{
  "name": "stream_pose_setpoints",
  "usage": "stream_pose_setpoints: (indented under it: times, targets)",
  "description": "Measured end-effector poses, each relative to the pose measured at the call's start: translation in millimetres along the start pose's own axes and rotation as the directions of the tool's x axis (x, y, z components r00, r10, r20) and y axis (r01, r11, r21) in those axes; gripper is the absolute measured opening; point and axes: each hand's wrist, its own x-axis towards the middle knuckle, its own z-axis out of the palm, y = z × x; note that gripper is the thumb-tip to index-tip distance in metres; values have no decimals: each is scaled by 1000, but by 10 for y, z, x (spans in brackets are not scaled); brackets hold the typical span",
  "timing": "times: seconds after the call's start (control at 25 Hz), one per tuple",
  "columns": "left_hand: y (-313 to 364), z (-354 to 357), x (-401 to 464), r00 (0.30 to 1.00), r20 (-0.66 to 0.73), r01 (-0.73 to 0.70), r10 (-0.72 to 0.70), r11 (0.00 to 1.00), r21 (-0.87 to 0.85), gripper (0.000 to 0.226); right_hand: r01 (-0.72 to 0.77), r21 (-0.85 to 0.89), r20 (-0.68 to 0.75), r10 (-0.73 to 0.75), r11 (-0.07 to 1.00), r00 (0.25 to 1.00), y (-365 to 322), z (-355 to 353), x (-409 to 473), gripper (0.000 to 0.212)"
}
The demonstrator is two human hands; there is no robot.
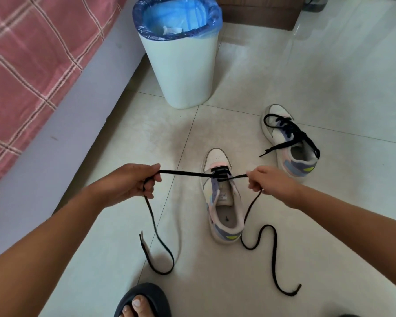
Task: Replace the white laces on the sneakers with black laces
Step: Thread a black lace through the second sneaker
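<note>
- Nearest to me, below my hands, my toes are showing in a dark slipper (144, 300) on the pale tiled floor (329, 88).
- The loose tails of the black lace (183, 173) are lying on the tiles below each hand: one is looping under my left hand, the other is snaking away under my right.
- My left hand (133, 183) is gripping one side of the lace, fingers curled around it.
- My right hand (269, 180) is pinching the other side, so the lace is stretching taut between both hands.
- Between my hands, the near sneaker (222, 197) is standing on the floor, toe pointing away, with the lace crossing only its lowest eyelets. A label is showing on the tongue, but its writing is too small to read.
- Beyond my right hand, the second sneaker (288, 143) is sitting already threaded with black, its ends hanging loose.
- Farther off, beyond my left hand, a white bin (181, 72) is standing with a blue liner (176, 17).
- Left of it, a pink checked bedcover (32, 53) is running alongside.
</note>
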Motion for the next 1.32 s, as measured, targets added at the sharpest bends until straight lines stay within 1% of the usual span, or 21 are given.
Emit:
stream_pose_setpoints:
  times: [0.04,0.08,0.12,0.2,0.24,0.32,0.36,0.48,0.56,0.64,0.68,0.72,0.8,0.92,1.04,1.12,1.16,1.2,1.24,1.28,1.32]
  targets:
    - [65,-8,-29,999,40,-27,27,1000,-3,57,90,-234,-46,-104,968,994,-3,-31,22,20]
    - [125,17,-42,995,91,-43,42,999,9,55,210,-428,-32,-247,879,969,-39,-9,32,28]
    - [179,76,-45,989,140,-55,50,998,32,49,343,-534,33,-387,773,921,-107,66,40,37]
    - [274,256,-59,981,188,-64,50,996,68,33,579,-525,171,-589,624,790,-397,343,0,44]
    - [301,334,-53,981,188,-69,51,993,91,28,670,-502,215,-671,547,709,-537,506,-26,40]
    - [301,403,-34,985,166,-73,50,988,138,27,746,-537,187,-807,394,560,-748,759,-60,32]
    - [282,394,-33,989,143,-66,45,987,144,27,728,-574,164,-819,374,550,-810,793,-55,32]
    - [177,253,-68,994,108,-42,31,994,100,32,565,-606,63,-674,560,736,-813,631,9,30]
    - [68,147,-106,996,93,-14,7,997,76,36,480,-497,-12,-559,723,829,-771,461,109,32]
    - [-93,13,-129,996,75,44,-50,996,75,33,362,-173,-180,-391,916,903,-744,278,276,31]
    - [-187,-55,-138,994,69,78,-84,994,77,33,281,58,-231,-260,958,937,-731,192,364,29]
    - [-286,-126,-144,992,65,107,-112,991,76,34,206,268,-257,-136,941,957,-719,102,440,25]
    - [-507,-274,-151,987,35,154,-158,984,89,27,110,497,-236,13,861,972,-722,-26,495,16]
    - [-846,-512,-184,966,-38,260,-257,950,175,26,83,635,-167,32,768,985,-786,-20,521,16]
    - [-1199,-776,-288,914,-107,399,-392,815,420,25,125,738,-191,27,663,981,-933,43,567,15]
    - [-1363,-911,-362,858,-167,494,-486,688,532,23,124,775,-163,7,620,987,-1038,146,568,17]
    - [-1383,-919,-388,832,-176,524,-526,642,560,22,112,756,-118,-33,645,992,-1089,232,542,23]
    - [-1356,-887,-396,828,-165,518,-537,616,594,20,107,690,-45,-105,716,993,-1128,324,503,36]
    - [-1288,-819,-381,850,-133,470,-510,618,631,19,127,545,68,-195,829,978,-1155,404,449,51]
    - [-1188,-704,-338,887,-83,396,-454,656,643,18,175,363,207,-263,915,942,-1170,458,392,62]
    - [-1066,-543,-286,923,-19,315,-384,726,612,17,238,189,307,-287,953,907,-1147,472,348,65]
